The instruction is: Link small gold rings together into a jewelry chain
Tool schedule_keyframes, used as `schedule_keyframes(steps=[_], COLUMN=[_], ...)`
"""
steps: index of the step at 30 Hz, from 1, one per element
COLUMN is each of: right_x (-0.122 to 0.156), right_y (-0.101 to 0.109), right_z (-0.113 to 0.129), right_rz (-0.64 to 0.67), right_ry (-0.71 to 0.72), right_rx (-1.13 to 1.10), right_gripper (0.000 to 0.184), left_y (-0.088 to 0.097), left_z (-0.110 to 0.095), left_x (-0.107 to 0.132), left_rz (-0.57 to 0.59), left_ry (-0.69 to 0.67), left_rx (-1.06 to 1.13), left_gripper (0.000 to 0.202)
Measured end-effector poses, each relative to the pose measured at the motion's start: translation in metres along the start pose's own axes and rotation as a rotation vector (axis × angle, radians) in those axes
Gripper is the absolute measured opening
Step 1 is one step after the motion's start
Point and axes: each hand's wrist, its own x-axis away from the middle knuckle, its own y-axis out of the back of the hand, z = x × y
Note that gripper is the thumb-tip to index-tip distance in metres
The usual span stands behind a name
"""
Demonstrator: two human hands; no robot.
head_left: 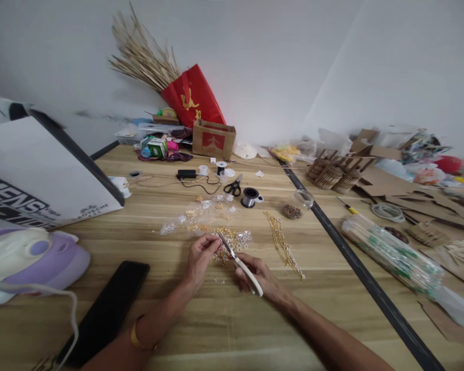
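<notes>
My right hand (263, 275) is closed around a pair of pliers (252, 281) with white handles and slim metal jaws. The jaws point up and left, to the fingertips of my left hand (200, 259). That hand is pinched, and whatever sits between its thumb and finger is too small to make out. Just beyond both hands lies a loose pile of gold and silver jewelry findings (225, 233), partly hidden by the fingers. Several gold chains (280, 242) are laid out to the right of it. Small clear bags (174, 224) of findings lie behind the left hand.
Black scissors (233, 186) and a wire spool (250, 198) lie behind the pile. A jar of beads (294, 210) stands on the right, before a black strip (348, 252). At left are a black phone-like slab (110, 304), a purple-white appliance (42, 257) and a white box (42, 170).
</notes>
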Motion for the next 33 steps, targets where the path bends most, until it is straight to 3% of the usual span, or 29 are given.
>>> schedule_keyframes(steps=[15,24,33], right_x=[0.0,-0.001,-0.001], right_y=[-0.002,0.0,0.0], right_z=[0.002,0.004,0.005], right_rz=[-0.016,-0.027,-0.072], right_ry=[-0.024,-0.007,-0.015], right_rx=[0.019,0.036,0.074], right_gripper=[0.052,0.052,0.053], left_y=[0.002,0.008,0.01], left_z=[0.004,0.012,0.009], left_x=[-0.003,-0.008,-0.01], left_rz=[0.004,0.074,0.038], left_ry=[0.028,0.03,-0.002], left_rx=[0.014,0.041,-0.009], left_gripper=[0.021,0.023,0.022])
